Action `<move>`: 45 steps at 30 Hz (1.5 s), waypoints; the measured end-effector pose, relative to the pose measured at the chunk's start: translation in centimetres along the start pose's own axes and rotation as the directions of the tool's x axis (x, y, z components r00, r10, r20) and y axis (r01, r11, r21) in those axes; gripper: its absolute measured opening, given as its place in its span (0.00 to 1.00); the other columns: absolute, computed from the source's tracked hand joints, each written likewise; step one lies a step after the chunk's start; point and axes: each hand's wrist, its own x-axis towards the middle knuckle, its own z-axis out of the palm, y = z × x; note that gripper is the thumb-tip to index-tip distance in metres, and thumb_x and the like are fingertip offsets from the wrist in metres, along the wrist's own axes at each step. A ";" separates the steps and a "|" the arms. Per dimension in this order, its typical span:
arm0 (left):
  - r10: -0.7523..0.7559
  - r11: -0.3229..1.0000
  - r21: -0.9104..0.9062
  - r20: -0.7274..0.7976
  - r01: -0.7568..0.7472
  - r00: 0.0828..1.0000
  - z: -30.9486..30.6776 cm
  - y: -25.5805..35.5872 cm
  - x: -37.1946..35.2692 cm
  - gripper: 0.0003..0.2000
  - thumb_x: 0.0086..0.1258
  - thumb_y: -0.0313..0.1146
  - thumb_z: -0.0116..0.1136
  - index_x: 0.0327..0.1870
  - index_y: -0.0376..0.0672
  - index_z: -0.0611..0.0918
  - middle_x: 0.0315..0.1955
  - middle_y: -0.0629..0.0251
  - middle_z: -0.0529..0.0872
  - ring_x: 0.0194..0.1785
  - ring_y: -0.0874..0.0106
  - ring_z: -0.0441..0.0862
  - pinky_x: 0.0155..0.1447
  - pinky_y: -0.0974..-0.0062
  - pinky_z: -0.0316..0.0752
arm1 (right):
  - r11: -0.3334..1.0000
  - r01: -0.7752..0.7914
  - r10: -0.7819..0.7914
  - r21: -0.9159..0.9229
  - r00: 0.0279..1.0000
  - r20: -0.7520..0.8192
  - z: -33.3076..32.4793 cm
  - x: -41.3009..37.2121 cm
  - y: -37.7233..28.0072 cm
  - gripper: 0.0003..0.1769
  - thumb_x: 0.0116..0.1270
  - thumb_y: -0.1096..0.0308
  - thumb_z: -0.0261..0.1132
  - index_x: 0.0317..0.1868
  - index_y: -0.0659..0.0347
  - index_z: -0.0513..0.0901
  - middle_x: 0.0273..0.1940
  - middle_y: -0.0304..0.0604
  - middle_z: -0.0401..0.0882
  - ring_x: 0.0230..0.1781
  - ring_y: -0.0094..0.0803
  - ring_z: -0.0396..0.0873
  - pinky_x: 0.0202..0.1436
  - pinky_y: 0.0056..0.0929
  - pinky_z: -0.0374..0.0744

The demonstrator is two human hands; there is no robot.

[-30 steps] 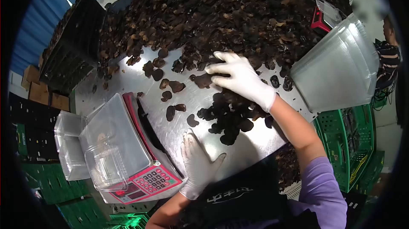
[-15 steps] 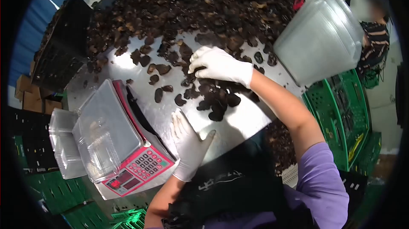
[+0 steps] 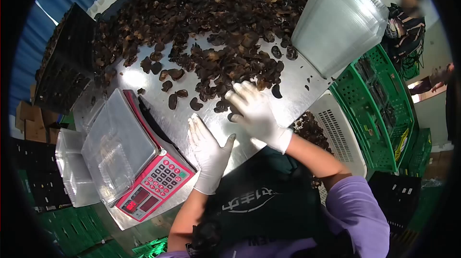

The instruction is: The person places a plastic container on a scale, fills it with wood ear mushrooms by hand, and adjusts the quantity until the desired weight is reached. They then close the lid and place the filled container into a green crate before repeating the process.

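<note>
Left hand [image 3: 209, 148]: gloved, open and flat, palm down on the steel table [image 3: 297, 92]. My fingers lie together and the thumb is spread. It grips nothing.
Right hand [image 3: 254, 114]: gloved, open, palm down, fingers spread. My fingertips touch the near edge of the dark dried fungus pieces [image 3: 230, 66].
Fungus location: heaped across the far half of the table, with loose pieces trailing down to my right fingertips.
Beside left hand: scale [image 3: 163, 178] with a red keypad, and a clear tray [image 3: 115, 147] on its platform.
Further out: a stack of clear containers [image 3: 336, 18] at the far right, and a green crate [image 3: 384, 99] past the table edge.
Change over the last second: my right hand has drawn back from the pile toward my body. My left hand has stayed flat in the same spot beside the scale.
Hard to make out: my right hand is motion-blurred, so I cannot tell whether any pieces lie under its palm. The scale display is unreadable. A co-worker [image 3: 408, 25] at the far right is cut off at the frame edge.
</note>
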 end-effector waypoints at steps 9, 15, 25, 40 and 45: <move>-0.004 0.999 -0.052 -0.033 0.002 0.999 -0.4 0.4 0.2 0.59 0.51 0.45 0.76 0.74 0.21 0.47 0.73 0.32 0.55 0.77 0.42 0.53 0.79 0.52 0.49 | 0.938 0.194 -0.150 0.287 0.974 -0.169 0.7 6.5 -0.7 0.19 0.61 0.72 0.64 0.54 0.52 0.82 0.61 0.45 0.76 0.59 0.44 0.75 0.53 0.41 0.75; -0.018 0.998 -0.056 -0.055 0.015 0.998 -0.4 0.5 0.3 0.61 0.46 0.45 0.79 0.74 0.21 0.48 0.71 0.31 0.57 0.75 0.41 0.56 0.78 0.52 0.51 | 0.986 -0.017 0.079 -0.165 0.923 0.377 3.6 17.1 4.3 0.28 0.61 0.60 0.69 0.63 0.53 0.78 0.56 0.47 0.80 0.60 0.45 0.75 0.62 0.44 0.69; -0.071 0.951 -0.309 -0.138 0.025 0.988 -0.9 0.2 0.1 0.60 0.46 0.39 0.80 0.75 0.25 0.48 0.70 0.35 0.62 0.72 0.41 0.61 0.76 0.53 0.54 | 0.683 -0.177 0.326 0.708 0.942 -0.079 -3.1 7.7 3.7 0.19 0.70 0.68 0.64 0.59 0.60 0.80 0.55 0.43 0.83 0.49 0.27 0.81 0.52 0.26 0.77; -0.162 0.734 -0.679 -0.176 0.000 0.971 -0.8 0.0 0.3 0.31 0.61 0.10 0.57 0.68 0.39 0.70 0.50 0.61 0.69 0.51 0.70 0.75 0.59 0.75 0.73 | -0.708 -0.222 0.282 0.670 0.782 0.556 -2.5 -0.3 3.0 0.27 0.82 0.59 0.43 0.65 0.77 0.67 0.54 0.65 0.77 0.51 0.50 0.80 0.61 0.46 0.79; -0.335 0.403 -0.915 -0.117 0.030 0.935 0.2 0.1 1.1 0.31 0.62 0.08 0.50 0.69 0.38 0.69 0.52 0.67 0.67 0.54 0.75 0.74 0.60 0.77 0.72 | -0.687 -0.208 0.345 0.696 0.750 0.564 -2.9 0.2 1.9 0.27 0.82 0.58 0.43 0.68 0.73 0.64 0.61 0.63 0.73 0.57 0.53 0.77 0.67 0.53 0.73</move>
